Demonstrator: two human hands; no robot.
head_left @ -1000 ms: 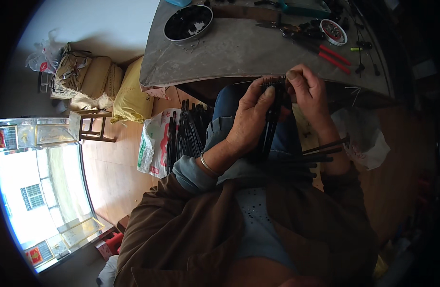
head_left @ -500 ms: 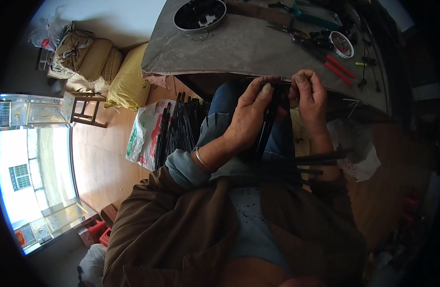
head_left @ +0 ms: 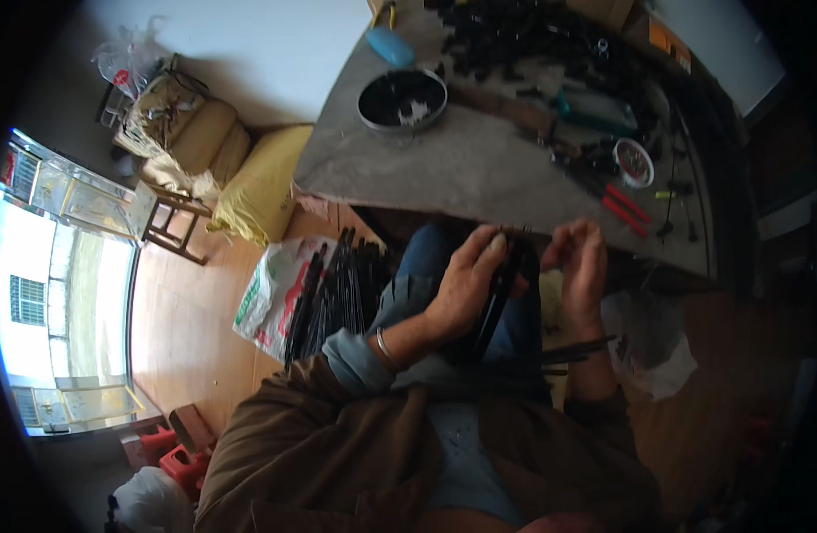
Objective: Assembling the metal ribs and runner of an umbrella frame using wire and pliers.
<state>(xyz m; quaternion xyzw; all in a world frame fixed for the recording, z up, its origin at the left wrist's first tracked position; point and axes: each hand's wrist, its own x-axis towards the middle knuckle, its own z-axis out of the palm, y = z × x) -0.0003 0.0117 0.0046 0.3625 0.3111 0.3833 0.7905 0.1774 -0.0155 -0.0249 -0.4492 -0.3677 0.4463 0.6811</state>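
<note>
My left hand [head_left: 462, 289] is closed around an upright bunch of slim black rods [head_left: 492, 313], its thumb lying over their upper ends. These rods stand between my knees, just off the table's near edge. To their right, my right hand [head_left: 584, 266] is raised with fingers curled in and the tips together. Whatever those tips hold, if anything, is too small to make out. Several more black rods [head_left: 581, 349] lie sideways across my lap, passing by my right forearm. A large pile of black rods [head_left: 348, 289] rests beside my left knee.
On the grey table [head_left: 355, 169] are a round bowl [head_left: 364, 108] of black parts, red-handled pliers [head_left: 623, 211], a small white-rimmed tub [head_left: 635, 163], a green tray [head_left: 595, 113] and a heap of black pieces [head_left: 515, 40]. Yellow sacks [head_left: 262, 182] and a wooden stool [head_left: 173, 226] stand left.
The view has tilted up, so the table shows more of its far side and my hands sit lower in the picture. My left hand keeps its grip; my right stays raised beside the rods.
</note>
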